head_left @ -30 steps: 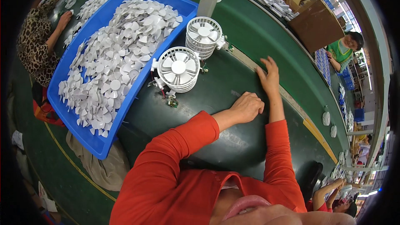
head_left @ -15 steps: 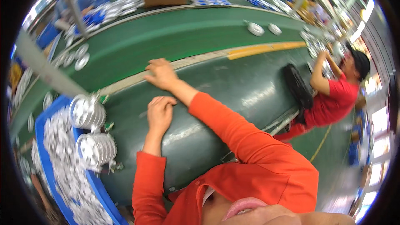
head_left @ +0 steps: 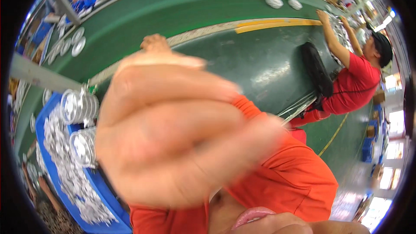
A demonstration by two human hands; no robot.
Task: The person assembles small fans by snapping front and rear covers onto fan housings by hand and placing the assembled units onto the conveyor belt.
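First: How is the bare left hand [head_left: 169,134] held?

Second: It is seen blurred and very close to the camera, so that much of the view is covered by it. Its fingers are bent inward; whether anything is gripped cannot be made out.

First: And the bare right hand [head_left: 154,43]?

Second: It is seen farther off, at the pale narrow ledge [head_left: 195,34] by which the broad green conveyor belt [head_left: 208,2] is bordered. It is partly hidden by the left hand — its fingers look bent, but whether something is grasped or the ledge is merely touched cannot be made out.

First: Where are the fans placed?

Second: An upper white plastic fan unit in a round ribbed cage [head_left: 80,106] and a matching lower white fan unit [head_left: 82,148] are set side by side at the large blue plastic bin [head_left: 104,190]. The lower one is partly covered by the left hand in this view. In the bin, loose white plastic blades [head_left: 71,177] are heaped.

First: What is seen to the right?

Second: A long black bag-like object [head_left: 317,67] is laid on the dark green worktable [head_left: 242,56] — beside it, a person in a red shirt and black cap [head_left: 355,82] is seen with both arms raised.
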